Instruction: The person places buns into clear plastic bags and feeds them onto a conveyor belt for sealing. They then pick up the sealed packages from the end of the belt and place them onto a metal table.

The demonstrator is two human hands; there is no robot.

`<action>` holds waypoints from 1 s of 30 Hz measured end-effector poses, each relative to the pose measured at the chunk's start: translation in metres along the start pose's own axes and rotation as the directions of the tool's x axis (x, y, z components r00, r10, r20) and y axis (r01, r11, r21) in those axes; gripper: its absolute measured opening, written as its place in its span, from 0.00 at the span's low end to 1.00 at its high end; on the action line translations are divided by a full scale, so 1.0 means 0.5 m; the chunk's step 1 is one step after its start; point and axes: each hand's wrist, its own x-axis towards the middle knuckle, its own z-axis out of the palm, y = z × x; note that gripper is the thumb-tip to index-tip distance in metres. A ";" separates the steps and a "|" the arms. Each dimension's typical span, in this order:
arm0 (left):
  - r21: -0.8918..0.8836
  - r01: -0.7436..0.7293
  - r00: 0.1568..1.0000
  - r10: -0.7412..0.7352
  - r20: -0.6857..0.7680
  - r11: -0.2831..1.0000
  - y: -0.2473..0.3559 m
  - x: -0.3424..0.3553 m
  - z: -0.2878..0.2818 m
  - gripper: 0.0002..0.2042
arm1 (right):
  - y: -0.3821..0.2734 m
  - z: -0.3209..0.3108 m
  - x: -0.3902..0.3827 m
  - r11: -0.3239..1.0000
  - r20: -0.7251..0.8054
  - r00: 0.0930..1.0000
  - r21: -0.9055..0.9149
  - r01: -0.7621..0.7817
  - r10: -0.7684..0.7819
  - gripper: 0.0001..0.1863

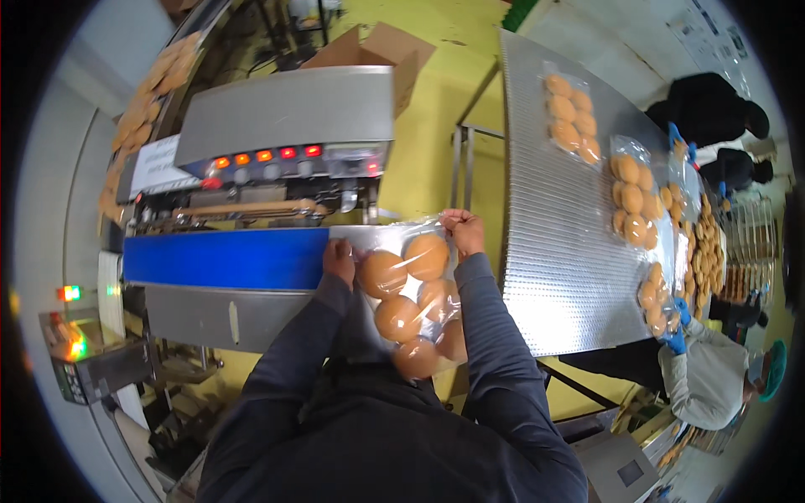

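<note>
The right hand [463,231] pinches the upper right corner of a clear plastic bag [413,303] of round golden-brown buns [381,274], fingers closed on the film. The left hand [339,261] is at the bag's upper left edge, its fingers curled, though whether they grip film I cannot tell. The bag lies just beyond the right end of the blue conveyor belt [226,258], in front of the person's torso.

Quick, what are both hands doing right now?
Left hand: curled beside the bun bag; can't tell if it's gripping.
Right hand: closed, pinching the bun bag's corner.
</note>
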 end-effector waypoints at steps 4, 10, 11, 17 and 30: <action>-0.064 0.120 0.974 -0.130 -0.184 0.991 0.014 0.041 -0.016 0.06 | 0.058 0.076 -0.007 0.997 -0.037 0.996 -0.020 0.077 -0.078 0.07; 0.125 -0.032 0.999 0.035 -0.024 0.992 0.058 0.011 -0.012 0.12 | 0.078 0.063 -0.007 0.995 0.037 0.999 -0.098 0.021 -0.018 0.07; 0.233 -0.028 0.996 0.047 -0.074 0.972 0.064 0.015 -0.011 0.12 | 0.082 0.074 -0.002 1.000 0.047 0.999 -0.010 0.019 -0.019 0.06; 0.477 -0.019 0.971 0.131 -0.202 0.879 0.133 0.043 0.009 0.14 | 0.102 0.114 0.020 0.953 0.029 0.999 0.302 -0.021 0.013 0.07; 0.222 -0.034 0.999 0.029 0.026 0.974 0.047 0.112 0.024 0.14 | 0.088 0.067 0.029 0.972 -0.251 0.964 0.192 0.136 -0.085 0.07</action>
